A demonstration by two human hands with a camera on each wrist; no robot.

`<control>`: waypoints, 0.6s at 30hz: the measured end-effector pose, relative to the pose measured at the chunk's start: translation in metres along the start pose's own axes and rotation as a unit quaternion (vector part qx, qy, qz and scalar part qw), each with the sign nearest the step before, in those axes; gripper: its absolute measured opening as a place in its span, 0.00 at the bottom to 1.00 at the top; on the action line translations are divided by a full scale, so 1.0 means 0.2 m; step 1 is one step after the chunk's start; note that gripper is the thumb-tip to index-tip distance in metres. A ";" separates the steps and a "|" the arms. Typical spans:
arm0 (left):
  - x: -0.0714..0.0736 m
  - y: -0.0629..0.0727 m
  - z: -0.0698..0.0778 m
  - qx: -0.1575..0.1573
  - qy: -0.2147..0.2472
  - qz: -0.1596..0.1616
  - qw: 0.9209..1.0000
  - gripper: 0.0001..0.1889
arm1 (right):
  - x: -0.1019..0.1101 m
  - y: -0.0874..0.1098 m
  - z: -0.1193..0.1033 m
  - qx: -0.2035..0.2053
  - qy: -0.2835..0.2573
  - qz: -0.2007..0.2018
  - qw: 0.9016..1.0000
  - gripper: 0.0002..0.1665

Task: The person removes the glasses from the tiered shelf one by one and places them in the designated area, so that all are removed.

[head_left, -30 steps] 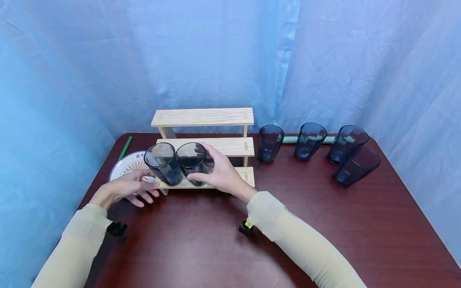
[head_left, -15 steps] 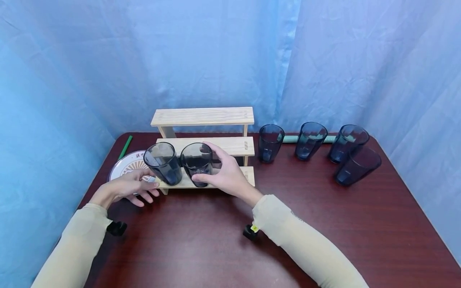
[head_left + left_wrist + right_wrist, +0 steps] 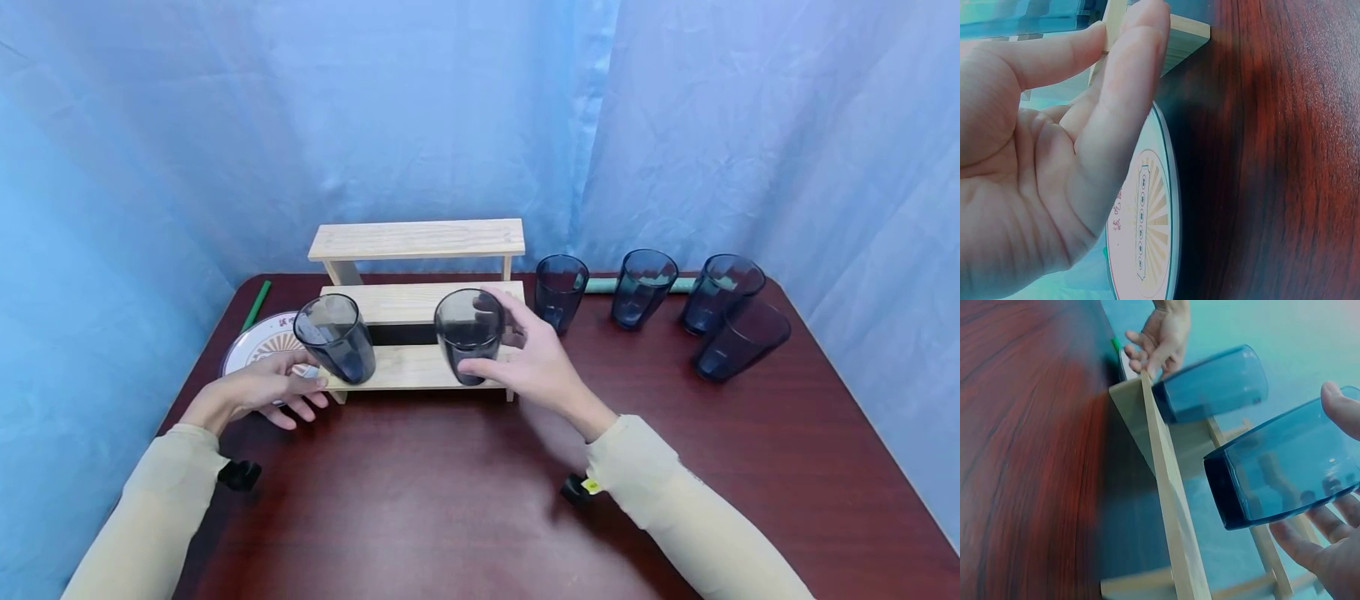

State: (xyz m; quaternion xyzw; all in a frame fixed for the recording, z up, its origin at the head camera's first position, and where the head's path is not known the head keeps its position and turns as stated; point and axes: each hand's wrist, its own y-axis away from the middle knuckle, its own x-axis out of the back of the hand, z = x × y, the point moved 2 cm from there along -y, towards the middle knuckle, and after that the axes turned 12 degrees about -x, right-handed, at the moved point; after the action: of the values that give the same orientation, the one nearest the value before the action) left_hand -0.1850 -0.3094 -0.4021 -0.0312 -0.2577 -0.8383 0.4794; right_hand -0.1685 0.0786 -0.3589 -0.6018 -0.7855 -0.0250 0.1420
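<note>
My right hand (image 3: pixel 536 362) grips a dark tinted drinking glass (image 3: pixel 1285 465) between thumb and fingers. In the right wrist view its base hangs just off the lowest board of the wooden tiered shelf (image 3: pixel 408 371). A second tinted glass (image 3: pixel 337 342) stands at the left end of that board. Beside it is my left hand (image 3: pixel 270 387), fingers loosely spread, holding nothing. Its thumb and fingertips are at the board's left end, as the left wrist view (image 3: pixel 1041 156) of the hand shows; whether they press on it I cannot tell.
A printed plate (image 3: pixel 243 350) and a green stick (image 3: pixel 257 304) lie left of the shelf. Several more glasses (image 3: pixel 645 287) stand at the back right, one (image 3: pixel 738 342) nearer the front. Behind them runs a pale green roll (image 3: pixel 603 285). A blue curtain (image 3: pixel 420 108) encloses the table.
My right hand has carried its glass rightward along the lowest board, away from the other glass, opening a wide gap. The left hand has stayed in place by the shelf's left end.
</note>
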 end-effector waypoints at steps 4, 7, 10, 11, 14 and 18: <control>0.00 0.00 0.00 -0.004 0.001 -0.002 1.000 0.32 | 0.08 0.04 0.03 0.008 0.002 0.015 1.000 0.54; 0.00 0.00 0.00 -0.006 0.005 -0.003 1.000 0.33 | 0.14 0.07 0.05 -0.001 0.008 0.030 1.000 0.54; 0.01 0.01 0.00 -0.006 0.006 -0.002 1.000 0.33 | 0.18 0.10 0.07 -0.009 0.010 0.040 0.999 0.54; 0.01 0.01 0.00 -0.005 0.006 -0.002 1.000 0.33 | 0.20 0.10 0.07 -0.009 0.011 0.045 0.999 0.54; 0.01 0.01 0.00 -0.005 0.006 -0.002 1.000 0.32 | 0.24 0.12 0.09 -0.009 0.007 0.052 0.999 0.54; 0.00 0.00 -0.01 -0.003 0.008 -0.002 1.000 0.32 | 0.29 0.15 0.11 -0.014 -0.001 0.061 0.998 0.53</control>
State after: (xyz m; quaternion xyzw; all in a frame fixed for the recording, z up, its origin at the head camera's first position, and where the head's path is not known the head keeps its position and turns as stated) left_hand -0.1843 -0.3105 -0.4027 -0.0260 -0.2513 -0.8405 0.4794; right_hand -0.1573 0.1465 -0.3696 -0.6507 -0.7469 -0.0272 0.1341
